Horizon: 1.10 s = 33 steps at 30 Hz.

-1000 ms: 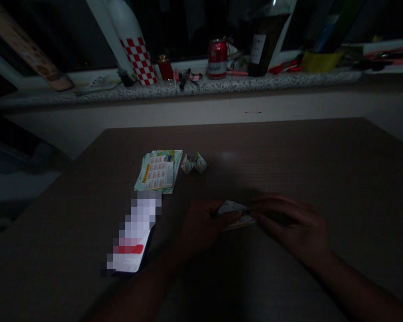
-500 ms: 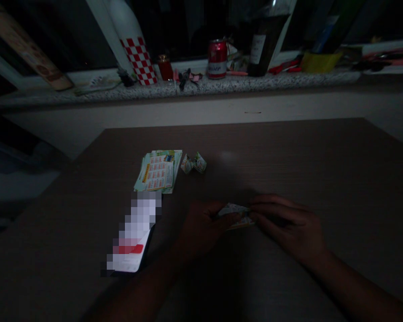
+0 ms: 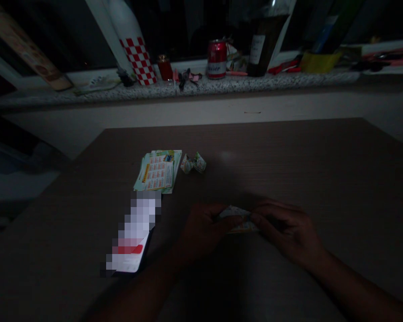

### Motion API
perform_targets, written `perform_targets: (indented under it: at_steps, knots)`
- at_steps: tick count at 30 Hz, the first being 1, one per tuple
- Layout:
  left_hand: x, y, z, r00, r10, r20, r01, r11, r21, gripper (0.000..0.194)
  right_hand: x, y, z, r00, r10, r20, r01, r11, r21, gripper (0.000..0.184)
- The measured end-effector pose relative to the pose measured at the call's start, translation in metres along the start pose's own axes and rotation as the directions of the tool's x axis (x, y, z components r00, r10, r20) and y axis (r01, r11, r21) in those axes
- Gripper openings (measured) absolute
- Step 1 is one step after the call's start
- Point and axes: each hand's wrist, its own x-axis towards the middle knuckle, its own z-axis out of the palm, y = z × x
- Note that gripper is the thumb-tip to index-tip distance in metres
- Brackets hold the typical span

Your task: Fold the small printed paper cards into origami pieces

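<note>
The scene is very dark. My left hand and my right hand meet over the brown table, each pinching one end of a small printed paper piece held low above the surface. Fingers of both hands are curled onto it. Farther back on the left lies a stack of printed paper sheets. Beside that stack sits a small folded paper figure.
A lit phone lies on the table at my left. Behind the table runs a speckled stone sill with a red can, a dark bottle, a red-checkered white bottle, a yellow container and small clutter.
Both hands with the paper piece have drifted slightly toward me and to the right. The fingers have shifted a little on the paper. Nothing else moved.
</note>
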Motion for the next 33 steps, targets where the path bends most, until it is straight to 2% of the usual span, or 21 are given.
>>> perform_targets:
  at_steps: [5, 11, 23, 29, 33]
  knots:
    - [0.0015, 0.0, 0.0006, 0.999, 0.0, 0.038, 0.005, 0.989, -0.149, 0.02, -0.0012, 0.0014, -0.0011, 0.999, 0.025, 0.022, -0.023, 0.998, -0.054, 0.017]
    - [0.0027, 0.002, 0.0011, 0.999, 0.001, 0.041, 0.008, 0.976, -0.216, 0.017, -0.0027, 0.004, 0.0001, 0.999, 0.042, -0.003, -0.042, 0.992, -0.118, 0.022]
    - [0.0032, -0.0002, 0.003, 1.0, -0.009, -0.001, 0.009, 0.969, -0.247, 0.016, -0.0022, 0.0065, 0.0048, 0.98, 0.199, 0.014, -0.199, 0.98, 0.004, 0.029]
    - [0.0041, -0.0029, 0.0027, 0.999, -0.038, 0.02, 0.042, 0.963, -0.265, 0.017, -0.0039, 0.0064, 0.0053, 0.992, 0.124, 0.013, -0.123, 0.991, -0.059, 0.032]
    - [0.0046, -0.0054, 0.0027, 0.994, -0.057, 0.093, 0.084, 0.947, -0.31, 0.018, -0.0055, 0.0054, 0.0042, 0.999, 0.046, 0.006, -0.045, 0.995, -0.084, 0.033]
